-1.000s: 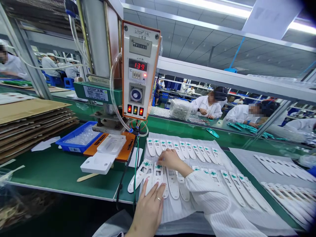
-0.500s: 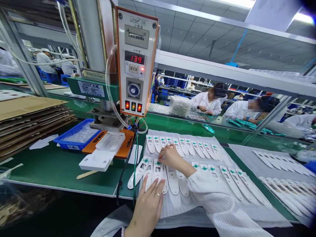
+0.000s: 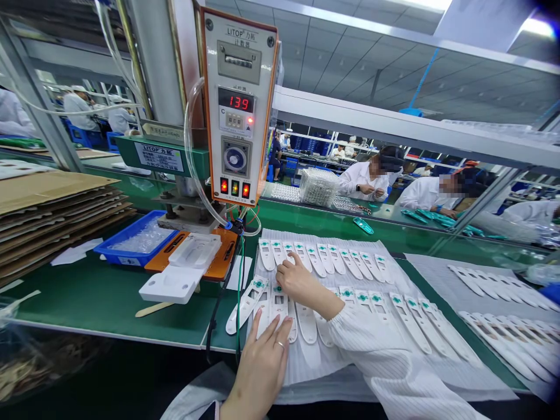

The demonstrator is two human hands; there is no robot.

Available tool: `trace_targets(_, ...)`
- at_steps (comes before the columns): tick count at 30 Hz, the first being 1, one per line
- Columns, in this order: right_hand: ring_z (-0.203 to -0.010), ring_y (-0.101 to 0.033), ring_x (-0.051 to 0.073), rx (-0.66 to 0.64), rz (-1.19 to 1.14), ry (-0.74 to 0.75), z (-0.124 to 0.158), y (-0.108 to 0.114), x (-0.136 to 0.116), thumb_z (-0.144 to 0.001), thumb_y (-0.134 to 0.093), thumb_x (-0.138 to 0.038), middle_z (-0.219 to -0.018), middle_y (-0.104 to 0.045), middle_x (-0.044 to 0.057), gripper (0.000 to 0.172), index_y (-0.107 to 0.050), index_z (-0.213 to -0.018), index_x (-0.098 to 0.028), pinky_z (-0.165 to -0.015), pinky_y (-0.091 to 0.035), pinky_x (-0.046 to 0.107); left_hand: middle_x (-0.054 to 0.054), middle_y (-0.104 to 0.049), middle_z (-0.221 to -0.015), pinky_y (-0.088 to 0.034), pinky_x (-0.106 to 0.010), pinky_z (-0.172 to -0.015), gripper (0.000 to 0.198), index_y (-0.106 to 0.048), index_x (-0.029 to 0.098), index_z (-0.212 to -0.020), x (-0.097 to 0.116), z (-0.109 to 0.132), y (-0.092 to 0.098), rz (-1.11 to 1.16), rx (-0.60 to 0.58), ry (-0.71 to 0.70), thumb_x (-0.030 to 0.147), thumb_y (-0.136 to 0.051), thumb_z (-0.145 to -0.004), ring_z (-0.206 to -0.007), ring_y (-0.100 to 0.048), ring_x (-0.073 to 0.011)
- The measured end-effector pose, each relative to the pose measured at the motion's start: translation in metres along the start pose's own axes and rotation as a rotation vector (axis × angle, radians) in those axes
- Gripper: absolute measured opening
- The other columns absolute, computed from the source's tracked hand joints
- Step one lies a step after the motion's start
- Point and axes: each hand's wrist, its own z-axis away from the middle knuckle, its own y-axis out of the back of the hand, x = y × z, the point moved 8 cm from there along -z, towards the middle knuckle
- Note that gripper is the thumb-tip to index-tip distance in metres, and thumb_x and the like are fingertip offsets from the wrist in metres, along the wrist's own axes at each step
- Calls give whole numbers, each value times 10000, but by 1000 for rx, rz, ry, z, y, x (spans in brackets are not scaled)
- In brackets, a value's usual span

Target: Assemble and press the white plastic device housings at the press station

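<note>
My right hand (image 3: 298,284) lies over white plastic test-strip casings with green-marked windows, its index finger reaching toward the upper row (image 3: 315,261) and its fingers apart. Below it, my left hand (image 3: 261,363) rests with spread fingers at the lower end of a tilted casing (image 3: 247,304), holding nothing. The casings lie in rows on a white ribbed sheet (image 3: 311,373). My right sleeve (image 3: 376,356) covers part of the sheet and the casings nearest it.
To the left stand a press with a LITOP counter box (image 3: 238,108) reading 139, an orange fixture (image 3: 225,251), a white plastic block (image 3: 170,286), a blue tray (image 3: 133,239) and stacked cardboard (image 3: 52,204). More casings lie on a sheet (image 3: 503,315) at right. Co-workers (image 3: 371,181) sit beyond.
My right hand has shifted slightly up and left, its index finger now stretched toward the upper row. The view has also tilted a little. The left hand is almost unmoved.
</note>
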Motion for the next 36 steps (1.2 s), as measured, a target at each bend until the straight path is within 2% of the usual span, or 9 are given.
trace_targets(7, -899, -544, 211, -15, 54, 24, 0, 3, -5, -936, -404, -95, -865, -631, 88, 264, -658, -881, -140, -1083, -257, 522, -35, -737, -1108, -254, -440, -1174, 373, -540, 149, -1254, 0, -1, 3, -5, -2, 4, 86, -442, -899, -1087, -658, -175)
trace_targets(12, -907, -541, 219, -27, 23, 26, -2, 1, -4, -928, -416, -94, -871, -642, 98, 264, -669, -876, -144, -1084, -242, 526, -33, -740, -1099, -84, -407, -1222, 361, -549, 130, -1245, 0, -1, 2, -15, -8, -3, 86, -445, -902, -1092, -653, -165)
trace_targets(15, -920, -544, 215, -34, -20, 7, -3, -2, -1, -932, -438, -123, -874, -652, 86, 253, -678, -859, -151, -1084, -233, 513, -30, -737, -1110, -39, -400, -1227, 371, -547, 131, -1255, 0, 0, -1, -9, -25, 0, 85, -451, -899, -1104, -648, -161)
trace_targets(18, -920, -554, 203, -44, -70, -36, -4, -6, 5, -939, -458, -161, -880, -662, 73, 243, -683, -849, -158, -1084, -224, 505, -28, -736, -1110, -47, -403, -1226, 381, -545, 139, -1262, 0, 1, -3, -15, -31, 5, 85, -451, -897, -1107, -647, -159)
trace_targets(24, -958, -565, 193, -62, -156, -112, -2, -9, 13, -935, -494, -196, -928, -674, 71, 203, -688, -883, -167, -1062, -248, 460, -27, -740, -1092, -138, -424, -1215, 369, -553, 150, -1243, -1, 2, -1, -16, -17, 11, 79, -439, -900, -1107, -648, -161)
trace_targets(33, -979, -555, 202, -46, -179, -128, -1, -7, 13, -912, -558, -242, -923, -684, 66, 153, -694, -880, -181, -1063, -238, 465, -13, -739, -1101, -79, -391, -1233, 354, -559, 145, -1231, 1, -1, 4, -2, 15, 6, 88, -442, -902, -1094, -655, -152)
trace_targets(36, -959, -549, 206, -41, -166, -125, -2, -7, 12, -905, -556, -233, -905, -686, 65, 160, -703, -869, -183, -1057, -240, 475, -10, -739, -1103, -105, -389, -1229, 355, -558, 151, -1233, 1, -1, 4, -1, 16, 8, 88, -443, -904, -1091, -657, -152)
